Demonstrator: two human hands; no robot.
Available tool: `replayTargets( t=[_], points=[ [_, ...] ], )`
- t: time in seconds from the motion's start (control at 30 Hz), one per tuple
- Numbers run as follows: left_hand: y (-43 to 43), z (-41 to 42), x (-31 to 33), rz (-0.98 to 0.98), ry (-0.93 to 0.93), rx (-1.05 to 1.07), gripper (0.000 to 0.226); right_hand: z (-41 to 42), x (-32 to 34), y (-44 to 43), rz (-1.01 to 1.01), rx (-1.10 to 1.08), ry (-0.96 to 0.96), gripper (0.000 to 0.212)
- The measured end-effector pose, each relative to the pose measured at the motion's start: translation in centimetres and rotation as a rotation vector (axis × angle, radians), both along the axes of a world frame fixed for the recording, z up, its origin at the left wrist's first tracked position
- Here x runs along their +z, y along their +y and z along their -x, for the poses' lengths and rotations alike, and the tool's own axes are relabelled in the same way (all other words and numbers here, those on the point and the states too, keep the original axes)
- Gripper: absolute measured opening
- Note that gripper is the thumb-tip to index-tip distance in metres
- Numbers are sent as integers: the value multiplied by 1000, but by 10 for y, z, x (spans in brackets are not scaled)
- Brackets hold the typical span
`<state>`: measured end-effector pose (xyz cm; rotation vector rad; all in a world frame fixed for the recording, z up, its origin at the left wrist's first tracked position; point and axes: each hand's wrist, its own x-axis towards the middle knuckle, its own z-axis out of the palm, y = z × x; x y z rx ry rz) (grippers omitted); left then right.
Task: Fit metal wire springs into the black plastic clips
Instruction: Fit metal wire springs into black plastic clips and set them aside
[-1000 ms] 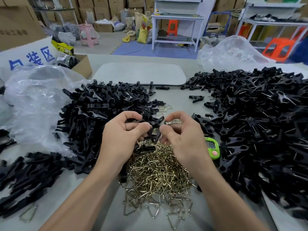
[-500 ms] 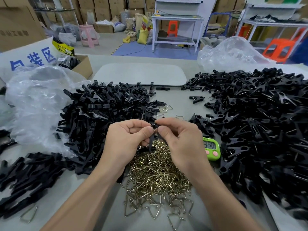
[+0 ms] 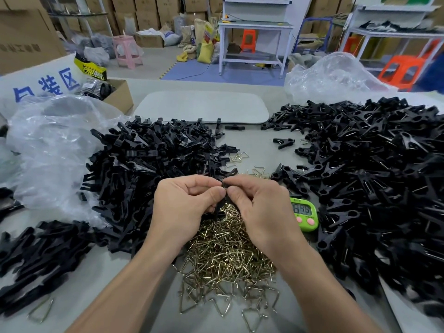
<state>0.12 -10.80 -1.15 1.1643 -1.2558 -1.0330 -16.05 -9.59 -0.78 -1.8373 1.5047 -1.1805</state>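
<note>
Both hands meet at the table's middle around one black plastic clip [image 3: 224, 188]. My left hand [image 3: 185, 207] pinches it from the left and my right hand [image 3: 259, 210] pinches it from the right, thumbs nearly touching. The fingers hide most of the clip, and any spring in it cannot be seen. Under the hands lies a heap of brass-coloured wire springs [image 3: 225, 255]. A pile of black clip parts [image 3: 144, 174] spreads to the left. On the right is a bigger pile of clips [image 3: 374, 183] with wire showing.
A green digital timer [image 3: 304, 213] sits right of my right hand. Crumpled clear plastic bags [image 3: 52, 150] lie left and at the back right. A grey pad [image 3: 201, 106] and a cardboard box [image 3: 117, 94] stand behind. One loose spring [image 3: 40, 311] lies front left.
The hands have closed together round the clip. The wire spring seen in my right fingers a second ago is out of sight now.
</note>
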Motion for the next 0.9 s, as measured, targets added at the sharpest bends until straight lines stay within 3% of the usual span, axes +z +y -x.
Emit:
replayTargets(
  t=[0.2, 0.4, 0.47, 0.57, 0.67, 0.77, 0.9],
  points=[
    [2, 0, -1, -18, -10, 40, 22, -3, -4, 0, -11, 0, -22, 24],
    [4, -1, 0, -48, 57, -52, 28, 1, 1, 0, -48, 39, 14, 18],
    [4, -3, 3, -67, 78, -111, 26, 3, 3, 0, -99, 42, -66, 7],
    [4, -5, 9, -98, 127, -194, 19, 6, 8, -1, -225, 81, -245, 16],
    [5, -3, 12, -90, 234, -151, 15, 5, 11, -2, -373, 190, -386, 13],
    [5, 0, 12, -60, 309, -80, 15, 4, 9, -1, -378, 244, -387, 6],
    [3, -2, 12, -6, 191, -43, 17, 6, 10, -2, -397, 182, -520, 6]
  ],
)
